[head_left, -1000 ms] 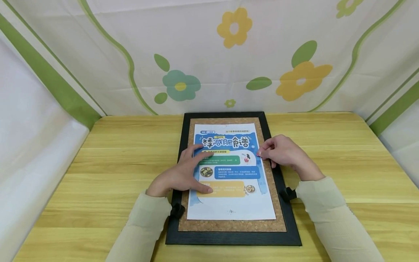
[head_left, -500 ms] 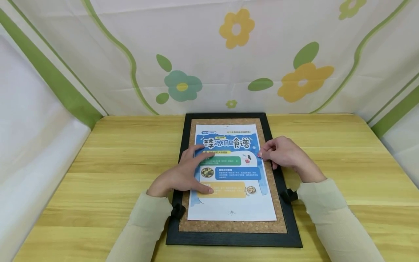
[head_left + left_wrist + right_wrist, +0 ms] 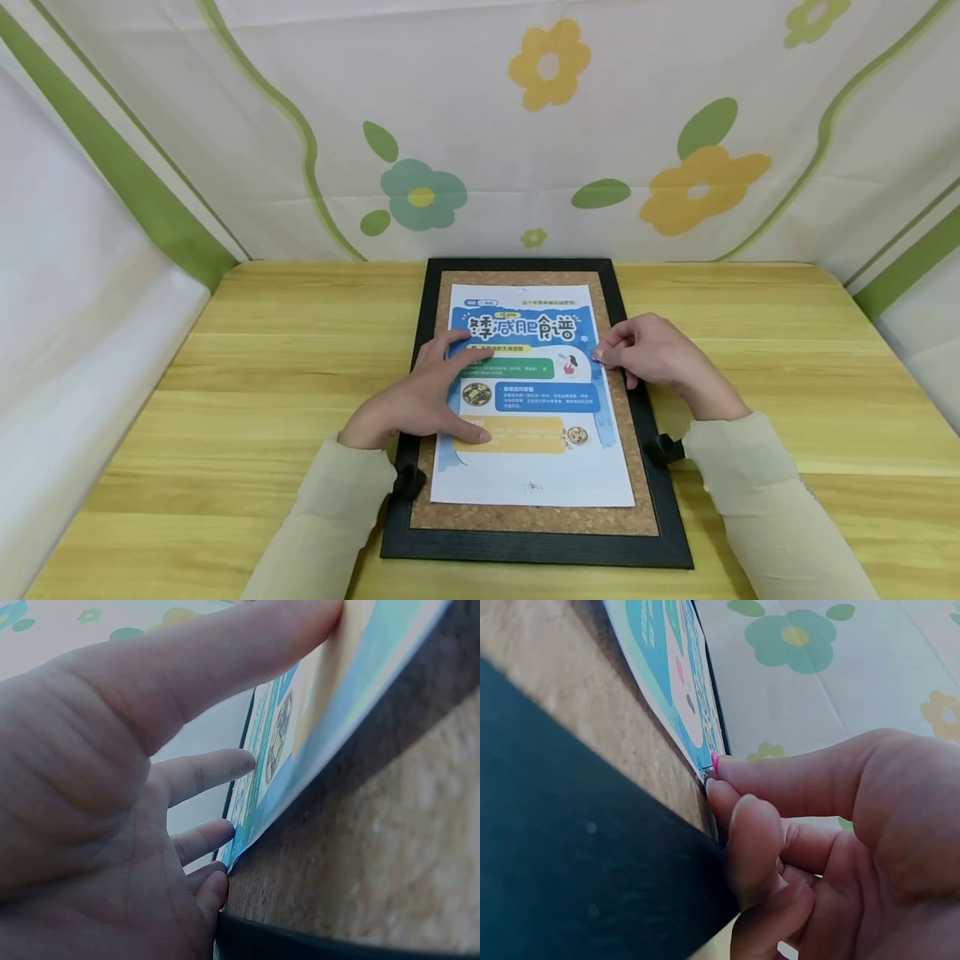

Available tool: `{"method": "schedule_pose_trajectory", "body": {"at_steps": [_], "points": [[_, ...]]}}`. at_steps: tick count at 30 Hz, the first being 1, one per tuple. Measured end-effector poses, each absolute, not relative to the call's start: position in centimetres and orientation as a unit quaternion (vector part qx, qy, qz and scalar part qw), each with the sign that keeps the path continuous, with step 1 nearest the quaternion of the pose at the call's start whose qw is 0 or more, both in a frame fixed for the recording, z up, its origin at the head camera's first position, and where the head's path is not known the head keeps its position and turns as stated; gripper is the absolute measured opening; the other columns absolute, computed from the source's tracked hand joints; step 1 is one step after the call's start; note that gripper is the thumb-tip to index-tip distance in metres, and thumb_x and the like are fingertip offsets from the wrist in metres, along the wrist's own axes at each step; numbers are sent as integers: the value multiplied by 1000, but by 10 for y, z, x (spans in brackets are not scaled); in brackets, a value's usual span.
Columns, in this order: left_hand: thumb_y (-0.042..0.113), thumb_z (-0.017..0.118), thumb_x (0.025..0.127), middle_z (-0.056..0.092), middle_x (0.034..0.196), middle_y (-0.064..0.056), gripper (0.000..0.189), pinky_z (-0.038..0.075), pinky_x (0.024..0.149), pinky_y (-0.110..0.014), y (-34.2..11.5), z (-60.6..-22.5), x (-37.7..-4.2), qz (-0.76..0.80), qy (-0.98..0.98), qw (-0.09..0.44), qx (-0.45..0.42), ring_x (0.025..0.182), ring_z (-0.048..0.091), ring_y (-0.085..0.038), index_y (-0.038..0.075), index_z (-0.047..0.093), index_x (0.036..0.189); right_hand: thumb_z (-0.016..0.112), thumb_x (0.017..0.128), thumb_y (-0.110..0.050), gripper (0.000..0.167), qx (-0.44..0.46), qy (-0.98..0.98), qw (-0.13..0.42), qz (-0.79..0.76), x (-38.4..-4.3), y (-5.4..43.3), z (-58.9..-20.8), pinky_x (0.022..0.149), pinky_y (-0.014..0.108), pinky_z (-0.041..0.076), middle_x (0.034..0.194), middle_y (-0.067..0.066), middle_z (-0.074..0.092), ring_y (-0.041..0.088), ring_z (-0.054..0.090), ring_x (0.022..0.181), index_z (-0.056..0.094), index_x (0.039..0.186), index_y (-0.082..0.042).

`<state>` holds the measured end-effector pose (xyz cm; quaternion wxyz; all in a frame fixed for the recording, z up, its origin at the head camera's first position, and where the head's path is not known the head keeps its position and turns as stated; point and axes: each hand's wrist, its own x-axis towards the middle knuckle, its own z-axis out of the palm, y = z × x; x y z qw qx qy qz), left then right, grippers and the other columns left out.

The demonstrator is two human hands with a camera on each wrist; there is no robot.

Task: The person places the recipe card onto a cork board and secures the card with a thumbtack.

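A printed paper sheet [image 3: 532, 483] with blue, green and yellow blocks lies on a cork board [image 3: 450, 517] framed in black [image 3: 536, 546]. My left hand [image 3: 420, 400] rests spread on its left side, thumb and fingertips touching the print. In the left wrist view, the sheet [image 3: 315, 727] bows up off the cork near the thumb. At the sheet's right edge, my right hand [image 3: 648, 354] pinches a small pink-headed pushpin [image 3: 715, 762] between thumb and index finger. Its thin metal point meets the paper; whether it enters the cork cannot be told.
The board lies on a wood-grain table [image 3: 262, 375]. A white curtain [image 3: 487, 108] with printed flowers hangs behind the table's far edge, and white fabric also stands at the left and right. Dark bands [image 3: 663, 450] sit at both wrists.
Both hands keep nearly the same places on the sheet and its right edge. The pink pin head shows less between the right fingertips now. The head view has shifted slightly.
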<state>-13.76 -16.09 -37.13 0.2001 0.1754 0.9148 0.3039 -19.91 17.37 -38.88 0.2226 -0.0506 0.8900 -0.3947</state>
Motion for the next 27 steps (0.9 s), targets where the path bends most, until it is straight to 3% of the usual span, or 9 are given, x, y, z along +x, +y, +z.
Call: {"method": "schedule_pose_trajectory", "body": {"at_steps": [27], "points": [[40, 97, 78, 8, 179, -12, 105, 27, 125, -72, -161, -373, -138, 302, 916, 200, 172, 165, 5, -43, 22, 43, 166, 70, 104, -22, 21, -56, 886, 219, -404, -198, 175, -388, 60, 31, 47, 96, 11, 70, 21, 61, 61, 73, 107, -1]]}}
